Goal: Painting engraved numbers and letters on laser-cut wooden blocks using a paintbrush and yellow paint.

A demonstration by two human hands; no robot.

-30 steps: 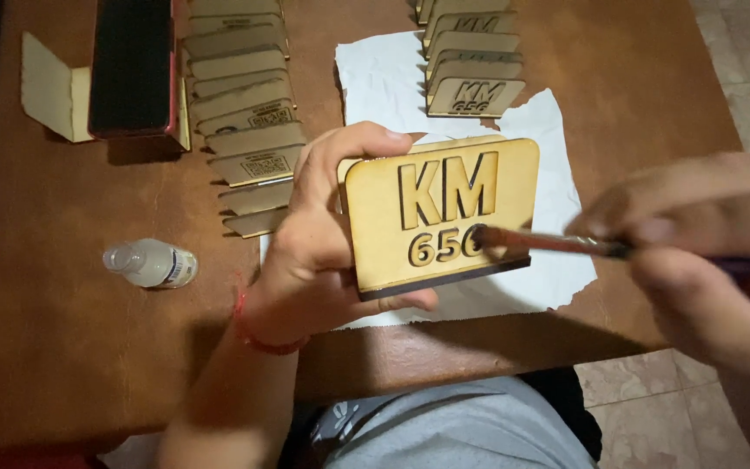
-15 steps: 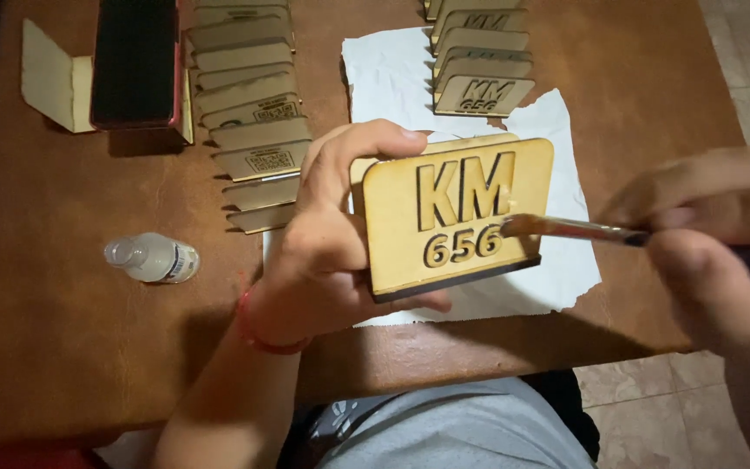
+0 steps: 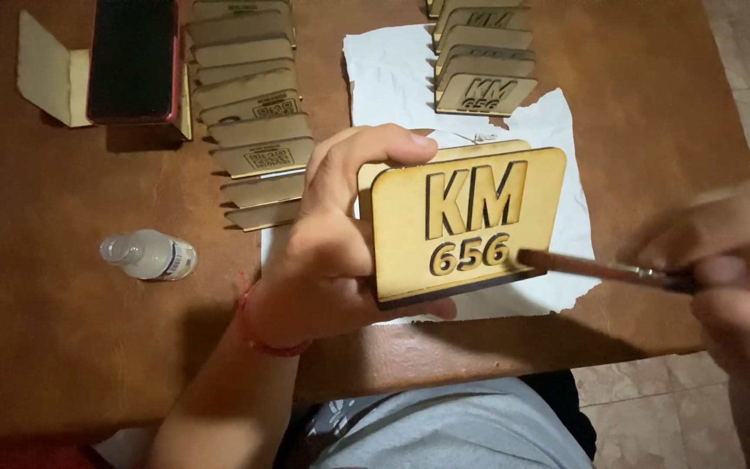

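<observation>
My left hand (image 3: 332, 252) grips a flat wooden plaque (image 3: 401, 260) with cut-out letters and digits, holding it upright above the table's near edge. My right hand (image 3: 726, 278) pinches a thin brown paintbrush (image 3: 601, 269), and its tip touches the plaque's face just right of the last digit. Under the plaque lies a torn white paper sheet (image 3: 392, 78) on the brown table (image 3: 62, 330).
A long overlapping row of similar wooden plaques (image 3: 249, 113) runs up the table's left-middle, and a shorter stack (image 3: 483, 61) sits on the paper at the back. A small clear bottle (image 3: 149, 255) lies at the left. A dark phone (image 3: 132, 61) leans in a wooden stand.
The plaque has shifted slightly right and nearer the camera. The brush tip has moved from over the digits to just right of the last one.
</observation>
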